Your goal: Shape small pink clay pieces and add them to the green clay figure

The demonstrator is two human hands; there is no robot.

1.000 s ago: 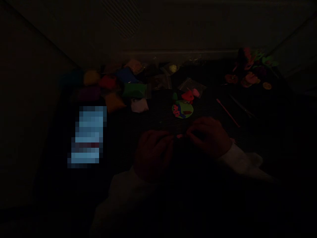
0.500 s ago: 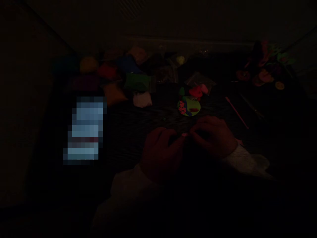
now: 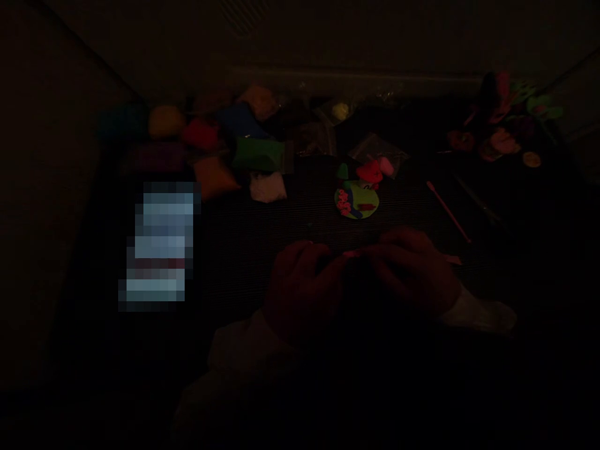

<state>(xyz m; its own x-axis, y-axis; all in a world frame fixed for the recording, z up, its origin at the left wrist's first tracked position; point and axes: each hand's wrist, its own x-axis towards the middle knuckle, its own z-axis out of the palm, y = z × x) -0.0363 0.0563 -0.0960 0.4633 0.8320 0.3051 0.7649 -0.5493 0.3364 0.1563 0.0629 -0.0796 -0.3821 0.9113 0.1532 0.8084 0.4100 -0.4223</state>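
Note:
The scene is very dark. My left hand (image 3: 300,287) and my right hand (image 3: 412,269) meet low in the middle over a dark mat, fingers curled toward each other. A small pink bit of clay (image 3: 351,253) shows between their fingertips, pinched by both. Just beyond them lies a green round disc (image 3: 357,201) with pink, blue and red clay pieces on it. A red clay lump (image 3: 369,171) and a pink one (image 3: 387,165) sit behind the disc.
Several bags of coloured clay (image 3: 257,154) lie at the back left. A lit screen (image 3: 162,244) glows at the left. A thin pink stick tool (image 3: 447,211) lies right of the disc. Finished clay figures (image 3: 504,122) stand at the far right.
The view shifted slightly between frames. My hands stay together on the pink bit, and my right hand has slid a little to the right and lower.

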